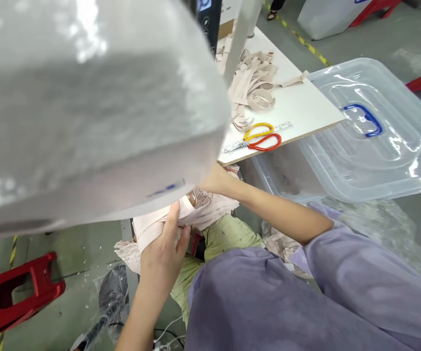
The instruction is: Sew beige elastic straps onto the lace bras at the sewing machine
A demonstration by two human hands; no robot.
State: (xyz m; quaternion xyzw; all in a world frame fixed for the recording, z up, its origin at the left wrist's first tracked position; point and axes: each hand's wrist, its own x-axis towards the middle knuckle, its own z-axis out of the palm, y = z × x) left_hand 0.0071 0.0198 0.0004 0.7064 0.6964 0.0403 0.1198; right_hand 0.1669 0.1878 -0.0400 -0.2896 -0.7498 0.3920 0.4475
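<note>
Pale pink fabric with lace [210, 214] is spread under the machine head [104, 122], whose large, blurred grey-white body covers the upper left of the view. On the near left side of this fabric lies my left hand [161, 253], with folds of it between thumb and fingers. My right hand [216, 179] reaches to the far right part of the cloth, close to the table corner. Its fingers are hidden behind the machine head. Lace edging [129, 253] hangs out to the left of my left hand.
The white tabletop [298, 112] at right bears a heap of beige strips [254, 80] and scissors [263, 139] with yellow and red handles. Below it stands a clear plastic bin with its lid [374, 146] askew. A red stool [20, 297] is on the floor at left.
</note>
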